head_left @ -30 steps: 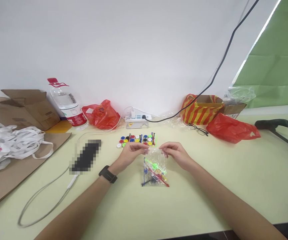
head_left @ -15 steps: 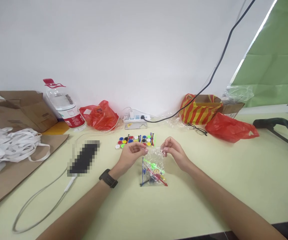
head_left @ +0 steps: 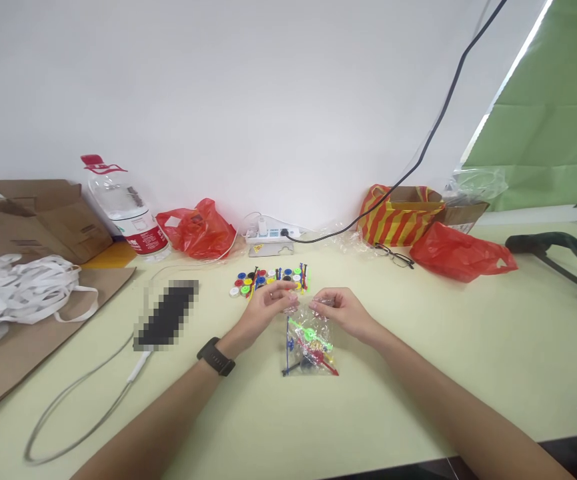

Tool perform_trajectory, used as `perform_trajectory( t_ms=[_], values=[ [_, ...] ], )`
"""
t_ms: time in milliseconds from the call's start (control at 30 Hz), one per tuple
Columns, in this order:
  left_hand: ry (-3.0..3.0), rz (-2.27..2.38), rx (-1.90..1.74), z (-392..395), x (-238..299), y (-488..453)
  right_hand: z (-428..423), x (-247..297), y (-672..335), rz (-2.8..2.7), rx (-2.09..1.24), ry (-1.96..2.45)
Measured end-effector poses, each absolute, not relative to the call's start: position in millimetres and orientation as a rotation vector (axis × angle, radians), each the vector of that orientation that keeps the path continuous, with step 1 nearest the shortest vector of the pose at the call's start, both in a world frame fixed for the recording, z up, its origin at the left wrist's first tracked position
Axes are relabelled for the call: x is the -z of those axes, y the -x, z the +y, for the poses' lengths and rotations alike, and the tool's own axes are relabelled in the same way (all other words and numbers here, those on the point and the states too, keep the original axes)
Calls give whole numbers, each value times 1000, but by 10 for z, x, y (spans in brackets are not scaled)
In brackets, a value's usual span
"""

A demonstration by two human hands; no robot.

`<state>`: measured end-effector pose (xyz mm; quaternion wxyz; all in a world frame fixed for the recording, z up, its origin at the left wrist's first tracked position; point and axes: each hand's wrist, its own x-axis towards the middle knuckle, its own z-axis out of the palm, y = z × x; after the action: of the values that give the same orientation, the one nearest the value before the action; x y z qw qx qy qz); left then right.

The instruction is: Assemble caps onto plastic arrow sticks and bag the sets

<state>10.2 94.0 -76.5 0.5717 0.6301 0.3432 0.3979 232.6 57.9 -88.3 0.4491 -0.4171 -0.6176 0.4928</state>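
Note:
A clear plastic bag lies on the table in front of me, with green, red, blue, black and yellow plastic pieces inside. My left hand pinches the bag's upper left edge between thumb and fingers. On the opposite top corner, my right hand is closed in a similar pinch. Just beyond my hands sit rows of small coloured discs and thin plastic sticks, partly hidden by my left hand.
A dark pixelated device with a white cable lies to the left. Along the wall stand a large bottle, a red bag, a power strip and a striped bag. Glasses lie near another red bag.
My right hand has moved left and slightly down, closer to my left hand, gathering the bag's top. My left hand has stayed nearly in place.

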Motion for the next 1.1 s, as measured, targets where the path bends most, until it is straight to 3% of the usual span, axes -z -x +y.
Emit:
perform_trajectory(
  t_ms=[1100],
  values=[
    [-1536, 870, -749, 1132, 805, 77, 616, 892, -2473, -1510, -1307, 1042]
  ],
)
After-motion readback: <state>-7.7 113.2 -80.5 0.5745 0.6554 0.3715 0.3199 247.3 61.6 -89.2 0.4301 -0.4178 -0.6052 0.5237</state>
